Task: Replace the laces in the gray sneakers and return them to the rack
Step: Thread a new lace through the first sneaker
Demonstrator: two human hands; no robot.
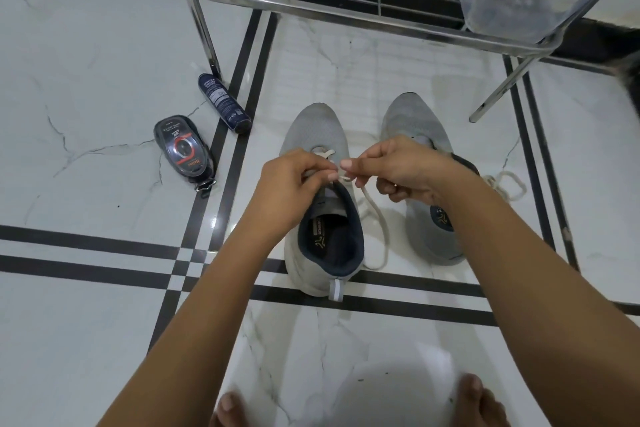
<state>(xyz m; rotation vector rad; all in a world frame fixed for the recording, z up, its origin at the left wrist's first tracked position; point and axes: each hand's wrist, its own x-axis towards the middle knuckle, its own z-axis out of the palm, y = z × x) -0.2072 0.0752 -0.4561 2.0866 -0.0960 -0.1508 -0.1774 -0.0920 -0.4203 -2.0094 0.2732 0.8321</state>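
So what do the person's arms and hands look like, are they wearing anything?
The left arm and right arm are bare, no sleeves in view. The left hand and right hand wear no gloves, and neither wrist has a watch or bracelet. A tiny glint on a right-hand finger may be a ring; it's too small to tell.

Sneakers (pixel 322 204) before rack (pixel 346 0)
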